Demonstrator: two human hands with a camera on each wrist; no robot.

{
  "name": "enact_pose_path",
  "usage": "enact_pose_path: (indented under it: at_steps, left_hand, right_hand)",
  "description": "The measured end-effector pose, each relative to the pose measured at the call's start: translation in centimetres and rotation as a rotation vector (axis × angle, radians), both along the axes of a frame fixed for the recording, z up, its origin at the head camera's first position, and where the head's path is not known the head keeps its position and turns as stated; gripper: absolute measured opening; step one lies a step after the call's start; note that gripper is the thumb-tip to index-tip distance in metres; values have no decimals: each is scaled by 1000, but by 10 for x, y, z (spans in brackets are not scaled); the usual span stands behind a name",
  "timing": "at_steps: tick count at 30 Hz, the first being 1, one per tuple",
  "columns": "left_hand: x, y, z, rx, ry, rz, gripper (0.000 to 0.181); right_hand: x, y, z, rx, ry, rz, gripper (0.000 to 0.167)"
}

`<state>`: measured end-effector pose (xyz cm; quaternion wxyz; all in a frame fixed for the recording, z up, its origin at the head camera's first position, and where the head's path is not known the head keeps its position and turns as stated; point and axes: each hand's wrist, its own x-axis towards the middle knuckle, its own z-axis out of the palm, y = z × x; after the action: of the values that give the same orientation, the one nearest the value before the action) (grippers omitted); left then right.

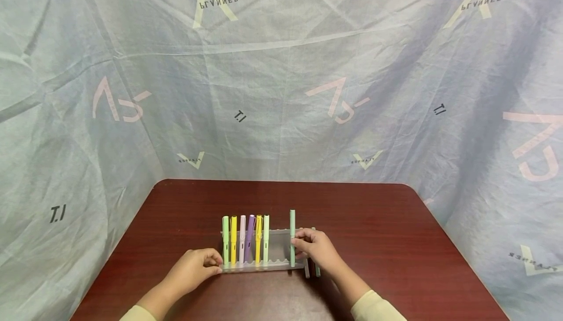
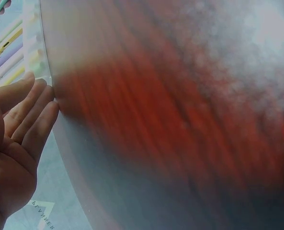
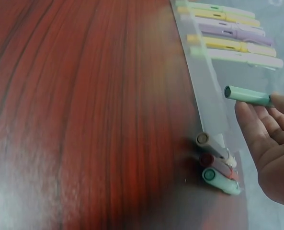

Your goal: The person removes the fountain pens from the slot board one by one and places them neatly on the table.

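A translucent pen rack (image 1: 278,245) stands near the table's front, with several green, yellow, pink and purple pens upright side by side in its left part. My left hand (image 1: 195,267) pinches the rack's lower left corner between thumb and fingers; in the left wrist view the fingertips (image 2: 50,96) meet that corner. Toward the rack's right end, my right hand (image 1: 320,250) pinches a mint-green pen (image 1: 292,228) upright between thumb and fingers. Its lower end stands at the rack's front strip; whether it touches a notch I cannot tell.
Beyond the rack's right end lie a beige pen (image 3: 210,142), a dark red pen (image 3: 218,165) and a green pen (image 3: 221,182), close together and partly under my right hand in the head view. The dark red-brown table (image 1: 198,199) is backed by a printed grey cloth (image 1: 281,67).
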<state>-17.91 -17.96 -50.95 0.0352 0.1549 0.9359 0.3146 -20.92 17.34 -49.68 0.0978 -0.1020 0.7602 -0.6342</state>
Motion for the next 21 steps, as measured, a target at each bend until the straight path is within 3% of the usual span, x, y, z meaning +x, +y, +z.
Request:
enact_pose_path:
  at_steps: [10,21]
  left_hand:
    - [0,0,1,-1,12,-3,11]
    - [0,0,1,-11,15,-7,11]
  right_hand:
    - [-4,17,-6,-5,-21,1,30]
    - [-3,42,-6,30,-19,-61,31]
